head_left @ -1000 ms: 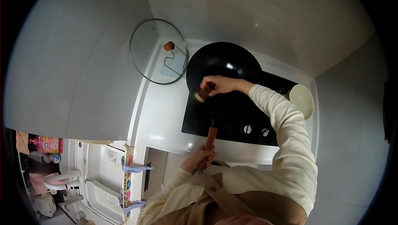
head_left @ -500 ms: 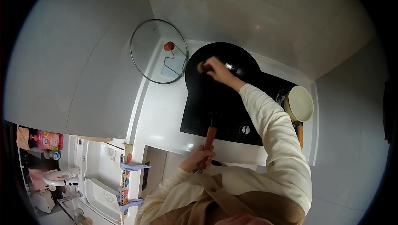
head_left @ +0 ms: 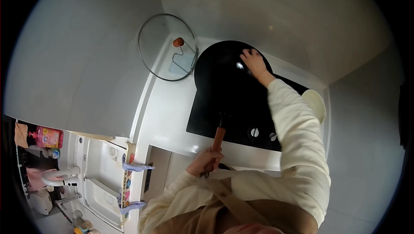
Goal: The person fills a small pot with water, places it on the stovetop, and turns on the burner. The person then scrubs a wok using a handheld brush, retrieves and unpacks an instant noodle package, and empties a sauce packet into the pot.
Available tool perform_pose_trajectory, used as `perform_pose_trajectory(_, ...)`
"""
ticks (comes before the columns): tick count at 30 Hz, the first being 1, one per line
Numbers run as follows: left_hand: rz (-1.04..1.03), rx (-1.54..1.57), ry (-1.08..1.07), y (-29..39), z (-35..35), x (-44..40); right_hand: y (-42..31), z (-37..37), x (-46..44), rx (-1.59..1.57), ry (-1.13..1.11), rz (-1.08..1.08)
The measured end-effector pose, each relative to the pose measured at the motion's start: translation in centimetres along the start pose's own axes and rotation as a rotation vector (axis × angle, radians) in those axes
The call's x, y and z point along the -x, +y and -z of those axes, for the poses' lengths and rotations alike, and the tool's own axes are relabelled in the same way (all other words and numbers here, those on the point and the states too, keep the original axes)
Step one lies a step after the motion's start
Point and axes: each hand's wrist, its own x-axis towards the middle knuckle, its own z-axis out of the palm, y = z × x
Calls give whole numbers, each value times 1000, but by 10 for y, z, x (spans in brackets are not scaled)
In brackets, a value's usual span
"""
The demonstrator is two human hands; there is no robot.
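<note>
A black wok rests on the black cooktop, its wooden handle pointing towards me. My left hand is closed around the end of that handle. Inside the wok, near its far right wall, my right hand has its fingers curled downward. The small round tan thing it held a moment ago is hidden beneath the fingers now; its kind does not show clearly.
A glass lid with a wooden knob stands in a wire rack left of the wok. My right sleeve partly covers a cream saucepan. Control knobs line the cooktop's front. At lower left is a sink with a faucet.
My right hand has swept from the wok's left part to its far right wall, and the round tan thing has gone out of sight. My left hand stays on the handle.
</note>
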Motion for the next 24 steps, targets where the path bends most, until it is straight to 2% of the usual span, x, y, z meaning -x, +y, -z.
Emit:
perform_pose_trajectory(1, 4, -5, 17, 1, -2, 2, -1, 2, 17, 98, -82, 5)
perform_pose_trajectory(2, 13, 34, 1, -3, 1, -1, -16, -4, 33, -68, -337, -147)
perform_pose_trajectory(4, 7, 52, -25, -5, 3, -3, -41, 25, 56, -325, -754, -64)
perform_pose_trajectory(5, 20, 65, -36, -7, 4, -4, -49, 71, 43, -412, -909, 181)
perform_pose_trajectory(7, 40, 82, -56, -6, 5, -5, -57, 100, 15, -1143, -1169, 120)
perform_pose_trajectory(9, 30, 66, -31, -4, 3, -2, -74, 74, 14, -1565, -795, 107)
perform_pose_trajectory(10, 22, 60, -20, -3, 2, -1, -75, 64, 12, -1457, -689, 145)
perform_pose_trajectory(11, 14, 47, -36, -4, 3, -1, -73, 40, 15, -1227, -400, 249)
perform_pose_trajectory(12, 6, 36, -53, -5, 5, -2, -65, 26, 15, -1061, -333, 224)
perform_pose_trajectory(14, 1, 46, -72, -5, 4, -3, -45, 18, 11, -461, -277, 91)
perform_pose_trajectory(17, 5, 87, -73, -3, 4, -1, -22, 10, 14, -160, -353, -33)
perform_pose_trajectory(19, 10, 87, -87, -4, 4, -4, -34, 32, 16, -282, -818, 43)
perform_pose_trajectory(20, 11, 82, -87, -3, 4, -3, -42, 47, 11, -279, -1023, 311)
perform_pose_trajectory(21, 11, 78, -88, -1, 2, -2, -54, 48, 12, -591, -910, 298)
perform_pose_trajectory(23, 11, 69, -90, -2, 1, -2, -70, 42, 6, -880, -504, 213)
perform_pose_trajectory(24, 15, 62, -89, -3, 3, -4, -70, 23, 6, -796, -345, 122)
